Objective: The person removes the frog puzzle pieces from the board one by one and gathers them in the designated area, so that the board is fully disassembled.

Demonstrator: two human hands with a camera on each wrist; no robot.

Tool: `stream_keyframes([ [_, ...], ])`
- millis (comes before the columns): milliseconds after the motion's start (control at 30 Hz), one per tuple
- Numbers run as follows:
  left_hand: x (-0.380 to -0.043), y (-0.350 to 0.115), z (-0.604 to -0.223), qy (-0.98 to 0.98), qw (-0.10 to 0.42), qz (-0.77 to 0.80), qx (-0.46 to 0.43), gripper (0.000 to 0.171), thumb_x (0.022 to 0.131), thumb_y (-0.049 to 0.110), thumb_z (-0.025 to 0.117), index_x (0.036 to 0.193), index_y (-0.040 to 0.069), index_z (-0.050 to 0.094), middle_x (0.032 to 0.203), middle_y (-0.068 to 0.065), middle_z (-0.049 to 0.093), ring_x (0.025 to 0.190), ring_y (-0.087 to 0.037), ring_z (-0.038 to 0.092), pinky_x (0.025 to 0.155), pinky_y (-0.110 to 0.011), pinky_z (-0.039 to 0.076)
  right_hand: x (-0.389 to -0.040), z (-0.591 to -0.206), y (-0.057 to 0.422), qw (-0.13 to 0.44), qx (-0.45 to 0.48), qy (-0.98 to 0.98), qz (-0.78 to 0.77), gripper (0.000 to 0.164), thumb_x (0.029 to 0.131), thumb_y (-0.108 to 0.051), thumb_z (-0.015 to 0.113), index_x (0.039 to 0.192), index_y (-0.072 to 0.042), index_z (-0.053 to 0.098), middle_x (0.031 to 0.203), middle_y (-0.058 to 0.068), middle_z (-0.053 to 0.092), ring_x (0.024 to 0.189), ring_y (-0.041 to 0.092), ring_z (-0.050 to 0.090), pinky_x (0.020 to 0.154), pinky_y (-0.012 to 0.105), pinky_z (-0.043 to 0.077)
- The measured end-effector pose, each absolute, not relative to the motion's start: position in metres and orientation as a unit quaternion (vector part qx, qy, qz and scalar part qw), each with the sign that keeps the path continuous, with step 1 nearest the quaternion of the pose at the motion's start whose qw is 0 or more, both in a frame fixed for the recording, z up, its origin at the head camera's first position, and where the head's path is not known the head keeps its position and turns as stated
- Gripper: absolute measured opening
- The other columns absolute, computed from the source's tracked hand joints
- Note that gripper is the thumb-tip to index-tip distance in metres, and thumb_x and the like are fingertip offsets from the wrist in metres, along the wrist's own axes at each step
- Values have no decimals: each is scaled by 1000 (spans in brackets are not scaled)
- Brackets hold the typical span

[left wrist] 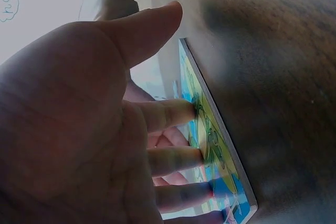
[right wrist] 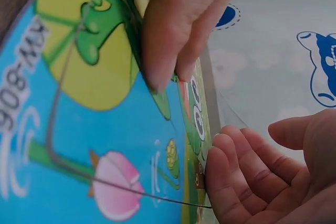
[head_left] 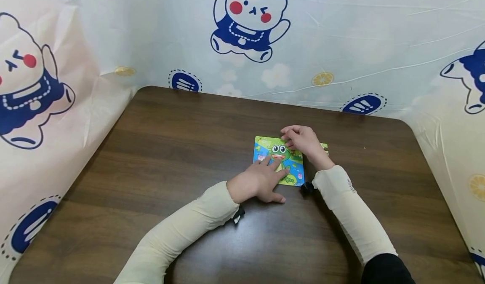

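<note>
A flat frog picture board (head_left: 295,172) lies on the table; it looks like a child's puzzle, with a blue pond, lily pads and a pink lotus bud (right wrist: 115,184). Across its lower part rests my left hand (head_left: 263,180), fingers spread and fingertips touching the surface, thumb out to the side. At the far edge is my right hand (head_left: 305,143), fingers loosely bent. In the right wrist view this hand (right wrist: 262,177) has its fingertips by the board's edge, thumb apart, with nothing visible between them. A thin dark line curves over the picture there.
A green-yellow piece (head_left: 324,147) shows past the board's right side, partly behind the right wrist. The brown wooden table (head_left: 170,149) meets a printed cloth backdrop (head_left: 151,35) at the back and sides. Dark straps (head_left: 307,188) sit at both wrists.
</note>
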State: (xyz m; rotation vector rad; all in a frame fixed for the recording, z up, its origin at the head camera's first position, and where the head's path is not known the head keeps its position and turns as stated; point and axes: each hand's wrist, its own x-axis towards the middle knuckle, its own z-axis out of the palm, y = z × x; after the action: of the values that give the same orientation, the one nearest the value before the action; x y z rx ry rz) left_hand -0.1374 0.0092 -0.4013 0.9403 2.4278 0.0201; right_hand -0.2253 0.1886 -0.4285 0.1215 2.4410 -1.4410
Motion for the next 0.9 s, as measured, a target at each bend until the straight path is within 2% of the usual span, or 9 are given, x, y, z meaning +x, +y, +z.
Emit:
stream_keyframes([
  [200,-137,10,-402,901,263,8,346,85,93,67,58,162,30,27,172,-6,14,158,-34,13,124,-54,25,-220,-433,187,130,14,877,-462,32,107,-30,49,120,-13,72,111,12,74,88,23,70,73,29,59],
  [300,-137,10,-402,901,260,7,346,84,93,67,58,162,30,27,172,-6,15,158,-34,14,124,-54,26,-216,-435,186,95,-17,903,-418,31,107,-30,49,117,-15,74,105,8,76,75,19,67,62,27,54],
  [433,-136,11,-402,903,255,1,345,84,92,67,58,162,31,27,171,-6,16,158,-33,15,124,-54,26,-210,-433,182,47,-77,935,-342,32,107,-29,48,117,-16,75,102,7,78,50,17,48,48,27,37],
  [500,-136,11,-402,904,251,-4,346,85,92,68,58,162,31,27,171,-6,16,158,-33,15,123,-53,27,-208,-430,180,33,-103,946,-305,32,107,-27,49,118,-14,76,100,8,78,44,16,40,44,27,32],
  [567,-136,10,-402,904,250,-9,347,85,92,67,59,162,31,27,171,-6,15,158,-33,15,123,-53,27,-207,-425,177,26,-124,953,-275,32,106,-26,51,117,-11,77,95,9,78,41,15,37,43,27,30],
  [633,-137,11,-403,904,247,-14,348,85,92,67,59,162,31,26,172,-6,14,158,-33,15,123,-53,28,-207,-420,174,24,-140,959,-245,32,105,-25,52,116,-9,77,84,9,76,40,15,38,43,27,31],
  [700,-137,11,-403,905,247,-15,347,86,92,67,59,162,31,25,172,-6,13,159,-33,14,124,-53,27,-209,-416,172,23,-153,963,-222,32,105,-25,53,114,-8,78,81,8,75,42,16,43,45,29,36],
  [800,-138,11,-403,905,246,-18,345,86,92,66,59,162,31,24,172,-7,13,158,-33,14,124,-53,27,-212,-413,170,24,-157,966,-203,31,104,-27,54,113,-9,78,91,7,78,53,18,56,56,34,48],
  [900,-137,12,-404,905,247,-20,346,86,92,66,60,162,30,24,172,-7,13,158,-34,14,124,-54,27,-215,-413,169,35,-152,967,-204,30,104,-28,56,113,-8,77,104,9,78,71,20,68,70,39,56],
])
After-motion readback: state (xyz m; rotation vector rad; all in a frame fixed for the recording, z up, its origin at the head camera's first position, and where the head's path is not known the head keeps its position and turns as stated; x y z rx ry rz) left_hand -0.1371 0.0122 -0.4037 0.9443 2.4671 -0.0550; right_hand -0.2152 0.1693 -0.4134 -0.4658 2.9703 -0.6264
